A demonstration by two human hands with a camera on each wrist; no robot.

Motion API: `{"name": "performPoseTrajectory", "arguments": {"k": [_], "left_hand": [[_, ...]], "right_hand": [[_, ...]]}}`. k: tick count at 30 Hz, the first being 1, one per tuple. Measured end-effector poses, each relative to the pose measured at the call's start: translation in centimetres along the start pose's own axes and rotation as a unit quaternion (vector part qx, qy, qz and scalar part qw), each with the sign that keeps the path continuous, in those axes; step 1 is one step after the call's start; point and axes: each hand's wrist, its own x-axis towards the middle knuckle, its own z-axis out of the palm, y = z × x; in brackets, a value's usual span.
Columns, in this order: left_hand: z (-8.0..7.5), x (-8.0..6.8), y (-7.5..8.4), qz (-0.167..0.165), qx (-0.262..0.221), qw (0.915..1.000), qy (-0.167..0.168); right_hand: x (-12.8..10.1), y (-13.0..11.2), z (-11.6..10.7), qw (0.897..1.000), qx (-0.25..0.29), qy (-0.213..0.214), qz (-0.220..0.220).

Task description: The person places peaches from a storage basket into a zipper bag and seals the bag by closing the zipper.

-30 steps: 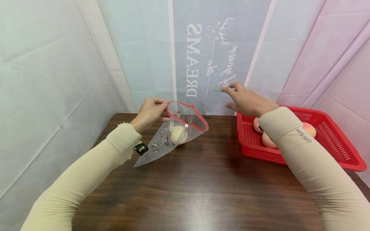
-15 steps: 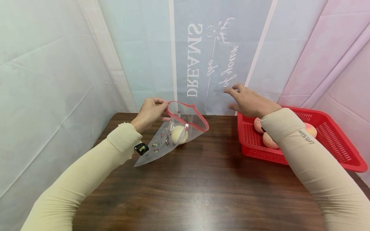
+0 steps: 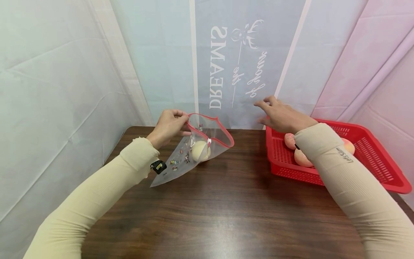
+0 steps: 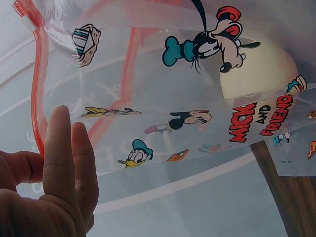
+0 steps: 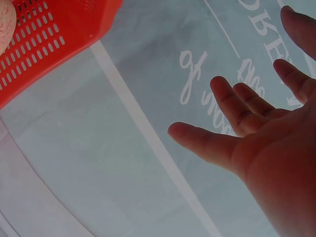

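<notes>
A clear zip bag is held open above a dark wooden table while an empty hand hovers over a red basket of peaches.

On the dark wood-grain table, a red perforated plastic basket sits at the right edge, with pink peach-like fruits lying inside. A clear plastic zip bag with a red seal strip and cartoon prints is held up at the left, one pale round fruit already resting in it. The bag's rim is pinched between curled fingers of the left hand. The right hand, fingers spread and holding nothing, is raised above the basket's near corner. The step is judged best served by keeping the bag mouth wide and steady, and by one fruit being grasped gently.
</notes>
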Motion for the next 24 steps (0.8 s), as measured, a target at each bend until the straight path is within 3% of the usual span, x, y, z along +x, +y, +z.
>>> {"name": "performPoseTrajectory", "arguments": {"k": [13,24], "left_hand": [[-0.1,-0.1,0.1,-0.003,-0.001,1.0,-0.002],[-0.2,-0.2,0.0,0.003,0.002,1.0,-0.005]], "right_hand": [[-0.6,1.3,0.7,0.999,0.015,-0.022,0.033],[-1.3,2.2,1.2,0.999,0.014,-0.026,0.034]]}}
